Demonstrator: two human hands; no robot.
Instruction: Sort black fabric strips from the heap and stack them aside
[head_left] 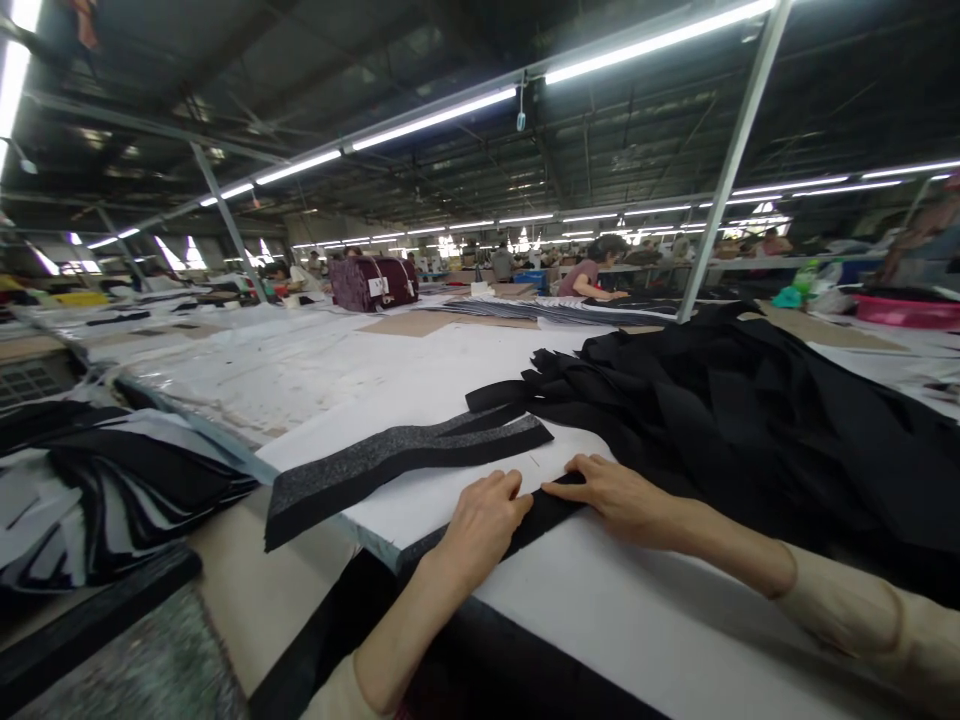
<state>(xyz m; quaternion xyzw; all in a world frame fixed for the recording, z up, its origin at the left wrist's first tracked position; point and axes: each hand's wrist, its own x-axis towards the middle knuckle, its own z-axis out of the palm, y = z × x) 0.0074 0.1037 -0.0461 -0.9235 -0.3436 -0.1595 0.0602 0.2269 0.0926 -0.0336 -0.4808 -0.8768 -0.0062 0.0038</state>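
A black fabric strip [541,520] lies across the table's near edge, with both hands on it. My left hand [484,520] is closed, its fingers bent and its fingertips pinching the strip's upper side. To its right, my right hand [619,498] grips the same strip with thumb and fingers, the index finger pointing at the left hand. The fingertips of the two hands nearly meet. Beyond them lies a finished-looking strip [405,450], grey speckled along one half and black along the other, its left end hanging over the table edge.
A large heap of black strips [720,400] fills the right of the white table [420,370]. Black and white layered pieces [127,490] are piled at the lower left. Farther back are a maroon bundle [373,282], a metal post [731,165] and a person [589,275] bending over the table.
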